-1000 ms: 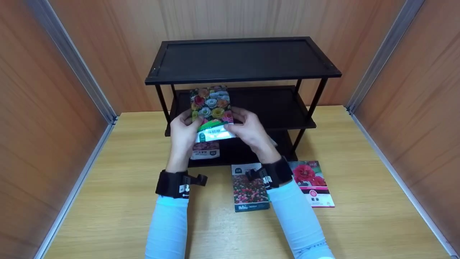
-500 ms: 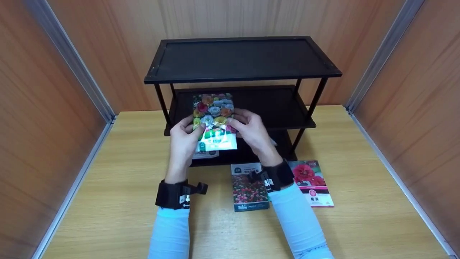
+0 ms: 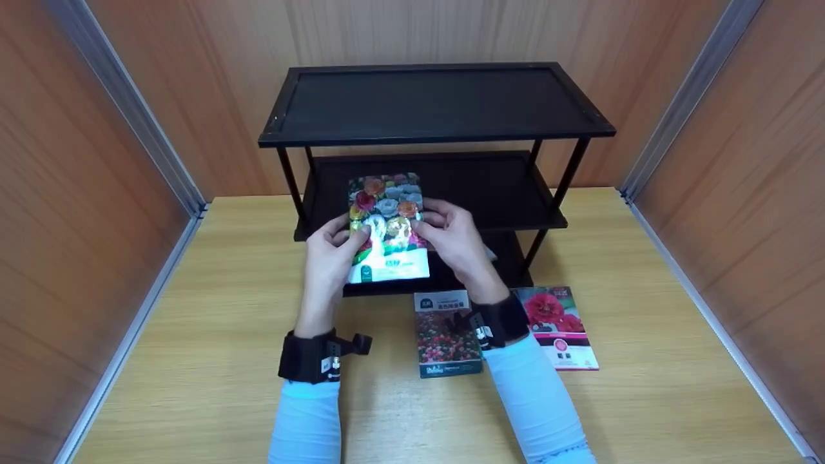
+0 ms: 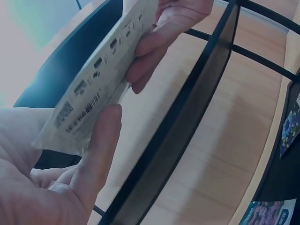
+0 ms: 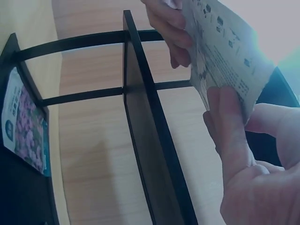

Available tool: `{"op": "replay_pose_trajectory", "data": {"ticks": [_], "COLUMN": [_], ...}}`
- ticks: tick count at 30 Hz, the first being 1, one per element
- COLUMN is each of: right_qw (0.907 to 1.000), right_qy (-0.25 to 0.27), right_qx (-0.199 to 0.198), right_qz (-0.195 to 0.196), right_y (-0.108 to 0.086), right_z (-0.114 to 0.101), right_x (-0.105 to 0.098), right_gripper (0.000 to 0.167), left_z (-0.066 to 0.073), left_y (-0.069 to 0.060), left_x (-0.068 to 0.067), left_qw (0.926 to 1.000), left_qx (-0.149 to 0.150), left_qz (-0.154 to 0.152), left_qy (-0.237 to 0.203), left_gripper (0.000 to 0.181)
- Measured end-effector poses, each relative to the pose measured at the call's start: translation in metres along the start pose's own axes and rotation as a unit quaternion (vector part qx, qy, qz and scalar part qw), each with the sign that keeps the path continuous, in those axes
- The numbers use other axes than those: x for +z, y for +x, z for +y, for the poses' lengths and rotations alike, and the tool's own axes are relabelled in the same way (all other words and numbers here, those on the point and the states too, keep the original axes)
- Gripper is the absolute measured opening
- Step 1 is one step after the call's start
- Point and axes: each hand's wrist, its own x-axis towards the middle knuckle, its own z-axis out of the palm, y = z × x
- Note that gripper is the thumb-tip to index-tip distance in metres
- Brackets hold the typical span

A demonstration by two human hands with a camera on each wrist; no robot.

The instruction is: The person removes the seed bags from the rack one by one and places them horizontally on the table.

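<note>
In the middle of the head view, the left hand (image 3: 330, 254) and the right hand (image 3: 453, 241) pinched a shiny, flat, colourful flower packet (image 3: 387, 206), fingers (image 4: 105, 133) closed on its sides, before a black three-shelf rack (image 3: 432, 103).

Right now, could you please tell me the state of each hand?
Left hand: holding the packet by its left edge, thumb on the front.
Right hand: holding the same packet by its right edge.

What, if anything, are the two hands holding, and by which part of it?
A flowery packet, pinched by its side edges: the left hand at one, the right hand at the opposite.
</note>
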Motion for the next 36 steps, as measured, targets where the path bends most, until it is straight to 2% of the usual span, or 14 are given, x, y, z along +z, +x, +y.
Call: {"op": "replay_pose_trajectory", "data": {"ticks": [7,12,19,27,33,36], "right_qw": [0.9999,0.9994,0.9978,0.9972,0.9975,0.997], "right_qy": [0.002,0.016,0.014,0.014,0.016,0.005], "right_qx": [0.007,0.02,0.036,0.042,0.04,0.034], "right_qz": [-0.011,-0.023,-0.054,-0.061,-0.056,-0.069], "right_y": [-0.007,-0.013,-0.021,-0.022,-0.021,-0.022], "right_z": [0.007,0.014,0.025,0.027,0.028,0.029], "right_x": [0.001,0.003,0.006,0.002,-0.003,-0.005], "right_gripper": [0.048,0.048,0.047,0.034,0.029,0.025], "left_z": [-0.005,-0.007,-0.011,-0.012,-0.015,-0.014], "left_y": [-0.002,0.001,0.001,0.0,-0.001,-0.001], "left_x": [-0.006,-0.013,-0.024,-0.028,-0.029,-0.03], "left_qw": [0.9999,1.0,0.9994,0.9955,0.9916,0.9896], "left_qx": [0.005,0.006,-0.014,-0.019,-0.012,-0.021], "left_qz": [0.012,0.007,-0.026,-0.079,-0.115,-0.128], "left_qy": [-0.001,0.002,0.015,0.05,0.058,0.062], "left_gripper": [0.057,0.05,0.033,0.035,0.028,0.028]}}
